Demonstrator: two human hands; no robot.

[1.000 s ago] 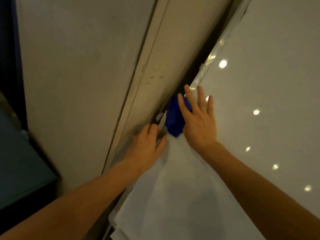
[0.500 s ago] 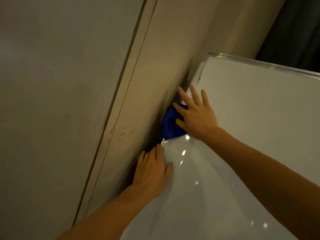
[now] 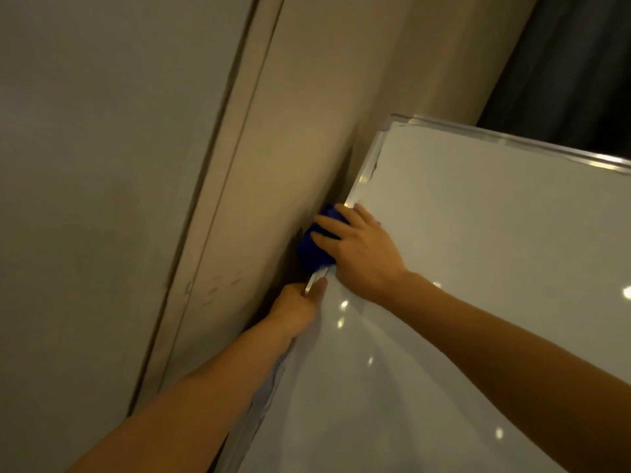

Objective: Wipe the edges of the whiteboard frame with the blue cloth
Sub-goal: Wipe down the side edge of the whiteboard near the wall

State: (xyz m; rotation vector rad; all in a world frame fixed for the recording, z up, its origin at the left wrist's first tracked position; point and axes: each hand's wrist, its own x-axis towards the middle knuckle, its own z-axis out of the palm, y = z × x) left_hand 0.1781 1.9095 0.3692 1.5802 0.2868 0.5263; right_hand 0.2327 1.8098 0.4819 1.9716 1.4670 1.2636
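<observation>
A white whiteboard (image 3: 478, 268) with a thin silver frame (image 3: 367, 165) leans close to a beige wall. My right hand (image 3: 358, 250) presses a bunched blue cloth (image 3: 310, 249) over the frame's left edge, fingers wrapped around the cloth. Just below it, my left hand (image 3: 295, 307) grips that same left edge, thumb on the board's face and fingers hidden behind the frame. The board's top left corner (image 3: 392, 119) shows above my hands.
The beige wall (image 3: 307, 131) with a vertical trim strip (image 3: 218, 199) stands tight against the board's left edge, leaving a narrow dark gap. A dark curtain or opening (image 3: 563, 80) lies behind the board's top edge. Ceiling lights reflect on the board.
My right hand and the cloth have slid up along the left edge. My left hand has shifted from lying flat to gripping the frame. The view has tilted upward, showing the top corner.
</observation>
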